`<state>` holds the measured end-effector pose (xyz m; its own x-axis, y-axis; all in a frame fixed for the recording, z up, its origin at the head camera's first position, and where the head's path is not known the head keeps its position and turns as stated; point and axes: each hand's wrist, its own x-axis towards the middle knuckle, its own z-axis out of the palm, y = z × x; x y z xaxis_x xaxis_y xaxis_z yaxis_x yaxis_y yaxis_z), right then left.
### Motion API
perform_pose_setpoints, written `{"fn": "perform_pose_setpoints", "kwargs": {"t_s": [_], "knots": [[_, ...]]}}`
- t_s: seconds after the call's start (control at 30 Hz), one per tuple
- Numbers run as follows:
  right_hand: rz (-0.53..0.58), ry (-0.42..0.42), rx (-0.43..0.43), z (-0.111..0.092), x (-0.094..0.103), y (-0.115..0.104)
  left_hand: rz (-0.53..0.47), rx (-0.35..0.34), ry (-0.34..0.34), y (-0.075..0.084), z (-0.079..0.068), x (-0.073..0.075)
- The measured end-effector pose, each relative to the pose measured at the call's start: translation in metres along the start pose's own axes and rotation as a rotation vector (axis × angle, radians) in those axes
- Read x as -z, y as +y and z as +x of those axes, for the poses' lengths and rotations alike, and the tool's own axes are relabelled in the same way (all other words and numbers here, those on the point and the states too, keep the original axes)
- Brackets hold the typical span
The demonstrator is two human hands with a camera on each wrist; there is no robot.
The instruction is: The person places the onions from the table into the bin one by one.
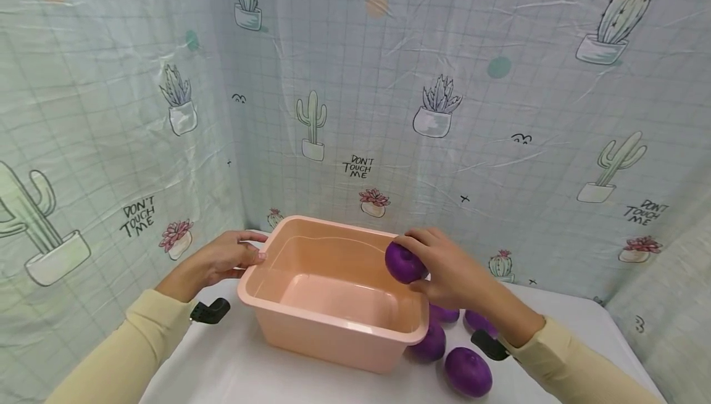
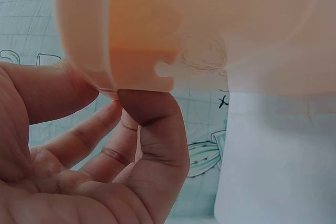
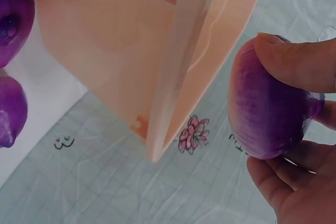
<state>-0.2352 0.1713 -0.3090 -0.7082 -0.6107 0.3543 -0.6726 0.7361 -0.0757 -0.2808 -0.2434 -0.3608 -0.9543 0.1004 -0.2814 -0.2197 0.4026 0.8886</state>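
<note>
"What's the person's left hand (image 1: 230, 257) up to?"

"It has hold of the peach-coloured plastic basin (image 1: 328, 354) at the left end. From the left wrist you see the thumb against the outside of the rim and the forefinger (image 2: 163, 140) bent under the edge, so it's clamped there."

"And the right hand (image 1: 450, 268)?"

"Clamped too, on a purple onion (image 1: 404, 263). Thumb on one side, fingers on the other, and the ribbed skin shows plainly from the right wrist."

"Is that onion touching the basin?"

"No, there's a gap. It's held up near the right end, higher than the rim. From the head it overlaps the opening, but I can't tell whether it's squarely over it."

"Any more onions about?"

"Four that I can see on the white table (image 1: 222, 361), all off the basin's right end. The front onion (image 1: 468, 372) lies in full view, and a second onion (image 1: 430, 343) sits just beside the basin wall, partly under the rim. Behind those, a third onion (image 1: 445, 314) and a fourth onion (image 1: 481, 322) are partly hidden."

"Hidden by what?"

"The third by the basin and hand, the fourth by the right forearm. Behind everything hangs a cactus-print sheet (image 1: 355, 83) reading 'Don't touch me'."
</note>
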Motion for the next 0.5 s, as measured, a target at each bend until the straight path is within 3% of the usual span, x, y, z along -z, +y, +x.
{"fn": "perform_pose_setpoints", "kwargs": {"t_s": [0.5], "knots": [[0.029, -0.054, 0.082, 0.041, -0.011, -0.019, -0.01, -0.008, -0.031, 0.002, -0.003, 0.001]]}}
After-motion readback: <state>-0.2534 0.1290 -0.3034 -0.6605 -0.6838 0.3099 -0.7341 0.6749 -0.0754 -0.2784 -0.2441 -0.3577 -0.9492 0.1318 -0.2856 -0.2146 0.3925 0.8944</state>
